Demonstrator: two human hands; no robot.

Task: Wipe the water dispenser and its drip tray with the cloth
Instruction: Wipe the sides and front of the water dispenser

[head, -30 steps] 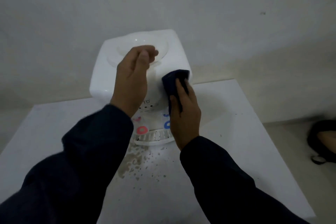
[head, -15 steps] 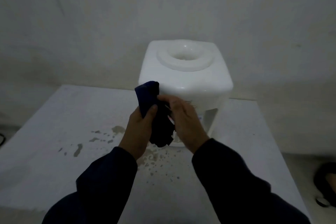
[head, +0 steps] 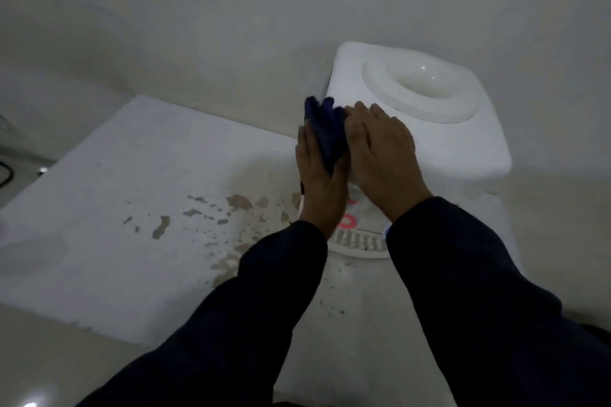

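Stained white table [head: 115, 208]; left hand [head: 319, 175] presses crumpled cloth [head: 325, 129] against glossy dispenser [head: 463, 142].

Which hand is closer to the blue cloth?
Left. The left hand presses the blue cloth against the dispenser's side. The right hand lies flat on the dispenser's top, right beside the cloth.

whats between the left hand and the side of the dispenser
The dark blue cloth: in the head view the left hand presses it against the side of the water dispenser.
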